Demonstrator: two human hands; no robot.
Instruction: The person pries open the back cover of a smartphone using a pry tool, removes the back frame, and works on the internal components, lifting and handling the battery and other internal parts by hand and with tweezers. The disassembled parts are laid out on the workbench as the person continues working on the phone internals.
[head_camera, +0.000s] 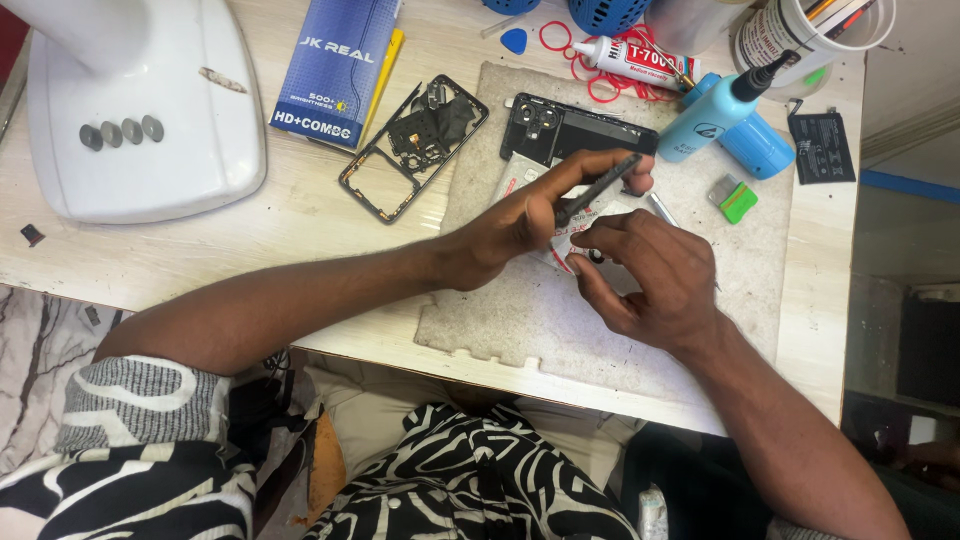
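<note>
Seen from above, a person sits at a pale wooden table (300, 215) and works with both bare hands over a worn grey mat (520, 310). The left hand (525, 220) reaches in from the left, its thumb and fingers pinched together around a thin dark tool (600, 188) that slants up to the right. The right hand (655, 275) comes in from the lower right, its fingertips drawn together and pressed down on a small white part with red markings (565, 245), which lies on the mat between the two hands; most of that part is hidden beneath them.

Just behind the hands, on the mat's far edge, lies a black phone back (560, 125) with its camera holes showing. To its left, a stripped phone frame (412, 145) rests on the table, beside a blue box (335, 70). A light blue bottle with a black nozzle (715, 115) lies at the right, near a white glue tube (640, 60) and red rubber bands (600, 88). A white lamp base (150, 110) sits far left.
</note>
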